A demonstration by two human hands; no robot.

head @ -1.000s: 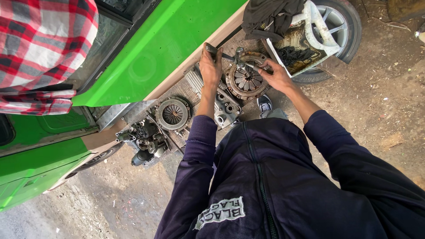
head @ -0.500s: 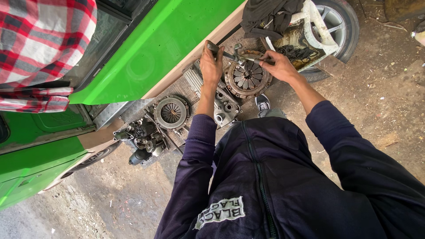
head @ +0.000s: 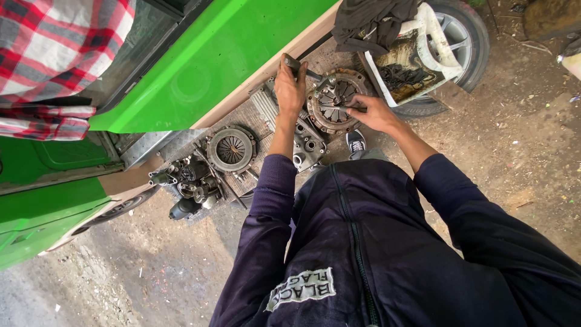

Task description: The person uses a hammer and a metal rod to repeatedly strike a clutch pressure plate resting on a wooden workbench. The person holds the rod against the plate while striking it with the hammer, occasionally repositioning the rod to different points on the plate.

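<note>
A person in a dark jacket leans over a rusty clutch plate (head: 334,102) lying among engine parts beside a green car (head: 212,66), left hand (head: 290,88) gripping a dark tool handle (head: 296,65), right hand (head: 372,113) pinching a thin tool (head: 336,108) at its hub.

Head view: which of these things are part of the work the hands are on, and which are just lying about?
In hand:
- left hand gripping a dark tool handle
- right hand on the rusty round clutch plate

Lying about:
- second round clutch part
- cluster of dark engine parts
- grey metal housing
- dirty white tray
- dark cloth
- wheel
</note>
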